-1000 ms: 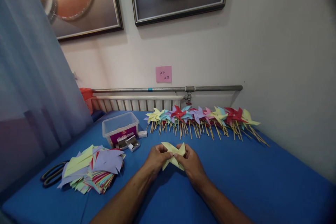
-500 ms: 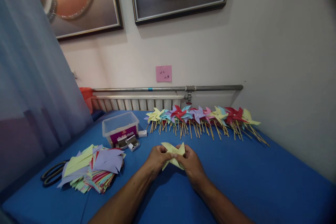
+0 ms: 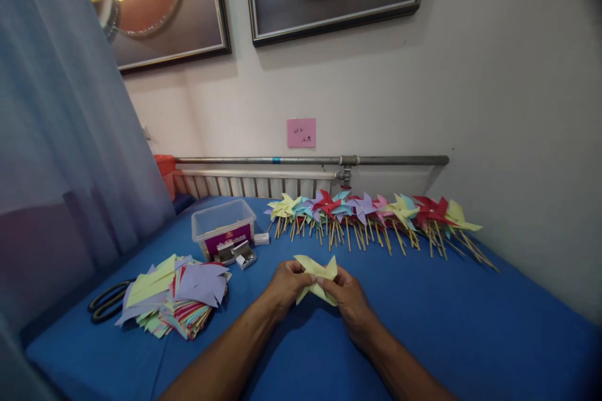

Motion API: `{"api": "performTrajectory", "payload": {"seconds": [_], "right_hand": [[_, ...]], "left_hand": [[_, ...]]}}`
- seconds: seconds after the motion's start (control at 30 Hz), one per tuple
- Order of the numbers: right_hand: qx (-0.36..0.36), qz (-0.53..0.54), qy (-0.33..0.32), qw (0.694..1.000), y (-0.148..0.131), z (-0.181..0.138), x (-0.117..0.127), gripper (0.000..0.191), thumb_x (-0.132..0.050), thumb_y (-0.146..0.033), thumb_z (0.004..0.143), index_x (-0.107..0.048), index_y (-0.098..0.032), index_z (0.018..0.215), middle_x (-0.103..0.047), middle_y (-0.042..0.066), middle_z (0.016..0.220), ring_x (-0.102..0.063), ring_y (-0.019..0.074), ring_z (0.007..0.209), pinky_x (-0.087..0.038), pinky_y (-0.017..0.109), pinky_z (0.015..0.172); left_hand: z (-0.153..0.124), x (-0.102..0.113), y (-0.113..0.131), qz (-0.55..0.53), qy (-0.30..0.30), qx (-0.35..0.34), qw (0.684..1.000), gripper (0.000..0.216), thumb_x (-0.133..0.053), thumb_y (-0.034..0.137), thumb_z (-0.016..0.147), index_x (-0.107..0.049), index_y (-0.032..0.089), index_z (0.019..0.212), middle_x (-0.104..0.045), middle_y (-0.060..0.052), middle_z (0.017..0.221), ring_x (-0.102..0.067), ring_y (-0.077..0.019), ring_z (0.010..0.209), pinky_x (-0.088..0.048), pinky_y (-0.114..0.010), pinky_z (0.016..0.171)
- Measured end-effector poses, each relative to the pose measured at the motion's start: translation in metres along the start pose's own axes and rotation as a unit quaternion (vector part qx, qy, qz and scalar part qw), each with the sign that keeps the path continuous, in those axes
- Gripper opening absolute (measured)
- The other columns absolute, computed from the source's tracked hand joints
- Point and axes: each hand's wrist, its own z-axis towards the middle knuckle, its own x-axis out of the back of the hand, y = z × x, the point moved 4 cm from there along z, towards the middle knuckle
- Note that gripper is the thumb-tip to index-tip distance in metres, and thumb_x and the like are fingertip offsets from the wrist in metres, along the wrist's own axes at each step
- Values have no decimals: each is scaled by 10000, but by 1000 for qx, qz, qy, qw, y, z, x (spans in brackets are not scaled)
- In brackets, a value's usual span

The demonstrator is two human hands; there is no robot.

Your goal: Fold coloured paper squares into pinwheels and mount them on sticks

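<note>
My left hand [image 3: 283, 285] and my right hand [image 3: 348, 297] meet at the middle of the blue table [image 3: 470, 326], both pinched on a pale yellow paper pinwheel shape [image 3: 316, 273]. Its folded points stick up between my fingers. A stack of cut coloured paper sheets [image 3: 176, 296] lies to the left of my left forearm. A long row of finished paper pinwheels on wooden sticks [image 3: 376, 213] lies along the far edge by the wall.
A clear plastic box [image 3: 223, 229] with small silvery boxes [image 3: 237, 254] beside it stands left of centre. Black scissors [image 3: 106, 302] lie at the far left. A radiator and pipe [image 3: 305, 161] run behind the table; a curtain [image 3: 61, 125] hangs on the left.
The view has shifted slightly, so everything sits a little further right in the picture. My hands keep the same pinch on the yellow paper.
</note>
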Motion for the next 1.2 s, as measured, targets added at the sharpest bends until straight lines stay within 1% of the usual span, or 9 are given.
{"api": "performTrajectory", "payload": {"seconds": [0.1, 0.3, 0.4, 0.53, 0.63, 0.73, 0.87, 1.03, 1.2], "right_hand": [[-10, 9, 5, 1000, -6, -5, -3, 486, -900, -454, 568, -750, -194, 950, -793, 59, 814, -728, 283, 790, -532, 368, 732], [-11, 15, 22, 1000, -14, -11, -6, 410, -892, -399, 590, -760, -183, 912, -796, 51, 811, -733, 267, 791, -530, 351, 752], [-16, 43, 30, 999, -16, -12, -5, 403, -894, -387, 592, -758, -181, 910, -802, 55, 840, -739, 263, 801, -537, 349, 761], [-39, 90, 26, 995, -21, -13, -4, 386, -892, -371, 603, -753, -182, 910, -809, 66, 893, -746, 259, 817, -556, 355, 781], [-43, 98, 41, 993, -22, -14, -1, 385, -899, -347, 591, -753, -184, 908, -808, 61, 866, -747, 245, 794, -563, 337, 756], [-46, 99, 53, 993, -20, -12, 0, 372, -899, -319, 598, -754, -181, 911, -807, 64, 860, -750, 237, 801, -564, 315, 733], [-44, 101, 54, 992, -19, -11, 0, 374, -899, -294, 603, -761, -176, 930, -807, 64, 849, -757, 241, 814, -576, 315, 742], [-42, 101, 50, 993, -18, -11, 0, 361, -899, -293, 590, -765, -178, 906, -807, 61, 821, -765, 270, 830, -601, 353, 762], [-44, 88, 62, 993, -15, -9, 2, 298, -885, -282, 609, -757, -184, 859, -802, 56, 802, -759, 244, 771, -588, 318, 709]], "left_hand": [[1, 1, -2, -3, 3, -3, 1000, 313, -848, 300, 503, -719, 98, 705, -688, -44, 619, -560, -124, 516, -411, -251, 556], [2, 4, -5, -8, 7, -6, 1000, 342, -882, 321, 492, -641, 133, 647, -642, -13, 575, -527, -111, 496, -385, -248, 537], [4, 6, -3, -16, 13, -18, 1000, 382, -884, 391, 515, -631, 140, 652, -622, -4, 569, -507, -105, 505, -376, -245, 542], [8, 14, 0, 6, 51, -45, 998, 382, -831, 469, 589, -628, 148, 625, -562, 11, 516, -464, -99, 486, -340, -245, 525], [13, 18, -2, 46, 74, -53, 995, 359, -807, 457, 610, -612, 157, 592, -527, 20, 477, -433, -95, 462, -311, -247, 507], [17, 21, -8, 70, 91, -36, 993, 331, -803, 433, 606, -612, 163, 605, -526, 27, 463, -405, -91, 432, -278, -247, 477], [19, 22, -13, 89, 91, -30, 991, 293, -798, 399, 632, -625, 162, 637, -559, 23, 488, -432, -96, 437, -299, -245, 476], [19, 23, -13, 107, 94, -29, 989, 258, -779, 373, 647, -640, 155, 653, -578, 15, 506, -447, -98, 449, -310, -242, 479], [19, 21, -11, 115, 97, -37, 988, 215, -758, 332, 656, -635, 156, 642, -572, 20, 504, -429, -95, 454, -297, -238, 486]]}}
